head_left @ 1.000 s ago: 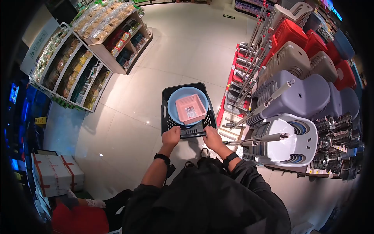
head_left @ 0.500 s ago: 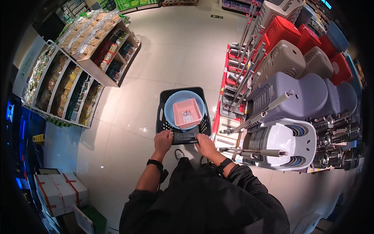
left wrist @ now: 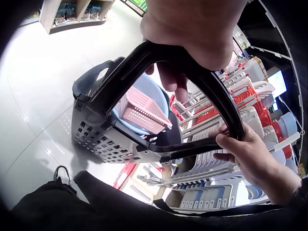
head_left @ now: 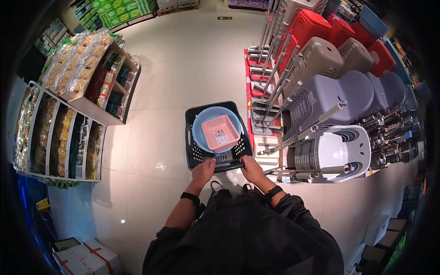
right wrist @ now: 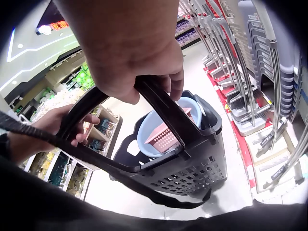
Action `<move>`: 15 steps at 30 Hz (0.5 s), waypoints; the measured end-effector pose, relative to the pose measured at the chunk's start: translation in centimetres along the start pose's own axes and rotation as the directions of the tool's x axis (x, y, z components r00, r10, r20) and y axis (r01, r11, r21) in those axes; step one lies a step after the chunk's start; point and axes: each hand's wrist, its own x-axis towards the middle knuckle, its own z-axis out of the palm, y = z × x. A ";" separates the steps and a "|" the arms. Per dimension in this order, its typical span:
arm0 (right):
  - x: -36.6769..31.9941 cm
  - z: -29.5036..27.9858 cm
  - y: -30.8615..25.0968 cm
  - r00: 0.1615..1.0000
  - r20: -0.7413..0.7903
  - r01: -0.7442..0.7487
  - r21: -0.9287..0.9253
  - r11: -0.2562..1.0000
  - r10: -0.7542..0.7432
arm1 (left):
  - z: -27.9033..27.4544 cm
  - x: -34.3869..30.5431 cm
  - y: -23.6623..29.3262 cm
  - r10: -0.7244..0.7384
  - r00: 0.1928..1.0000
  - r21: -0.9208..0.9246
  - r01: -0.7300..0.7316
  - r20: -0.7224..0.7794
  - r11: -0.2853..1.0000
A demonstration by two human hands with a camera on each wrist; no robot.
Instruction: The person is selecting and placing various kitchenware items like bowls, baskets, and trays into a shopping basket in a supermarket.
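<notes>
A black shopping basket (head_left: 194, 157) with perforated sides is in front of the person's body in the head view. Inside it lies a light blue round basin (head_left: 198, 126), and in that sits a square pink plastic basket (head_left: 220, 133) with a label. The left hand (head_left: 204, 171) grips one end of the basket's black handle (head_left: 229, 167), while the right hand (head_left: 252, 168) grips the other end. From the left wrist, fingers show curled under the handle bar (left wrist: 126, 72). The right wrist view has the right hand (right wrist: 139, 62) wrapped over the bar.
Stacked plastic stools (head_left: 334, 98) in purple, beige, red and white line the right side, with long-handled brooms and dustpans (head_left: 268, 110) before them. Shelves of packaged food (head_left: 59, 142) stand on the left. Tiled floor (head_left: 169, 78) runs between them. White taped boxes (head_left: 89, 259) are at lower left.
The shelves and stools have shifted left in the head view, and the left shelves and boxes lower too. Both hands keep their grip on the handle. A red-clothed person at lower left has left view.
</notes>
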 end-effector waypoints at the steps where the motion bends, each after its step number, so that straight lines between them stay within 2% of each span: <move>1: 0.2 0.1 0.1 1.000 -0.009 -0.008 -0.010 1.000 0.008 | -0.3 0.2 0.2 -0.024 0.999 -0.031 0.025 0.049 0.999; 2: 0.4 0.2 0.2 0.999 -0.035 0.020 -0.014 1.000 -0.020 | -0.5 0.5 0.4 -0.044 0.994 -0.060 0.050 0.099 0.997; 7: 1.4 0.5 0.4 0.999 -0.040 0.006 -0.032 0.999 -0.008 | -1.3 1.7 0.7 -0.020 0.992 -0.053 0.027 0.123 0.998; 9: 1.8 0.7 0.4 0.999 -0.040 0.002 -0.030 1.000 -0.003 | -1.4 2.0 0.5 -0.048 0.995 -0.043 0.052 0.088 0.998; 10: 2.1 0.7 0.3 0.999 -0.041 0.005 -0.030 1.000 -0.006 | -1.1 2.4 0.1 -0.031 0.996 -0.042 0.035 0.085 0.999; 12: 2.7 0.8 0.4 0.999 -0.017 -0.030 -0.018 0.999 0.030 | -0.5 3.3 -0.7 0.002 1.000 -0.023 -0.002 -0.023 1.000; 15: 3.9 1.0 0.4 0.999 -0.007 -0.033 0.003 0.999 0.033 | -0.7 4.5 -1.4 0.042 0.998 0.008 -0.042 -0.046 0.999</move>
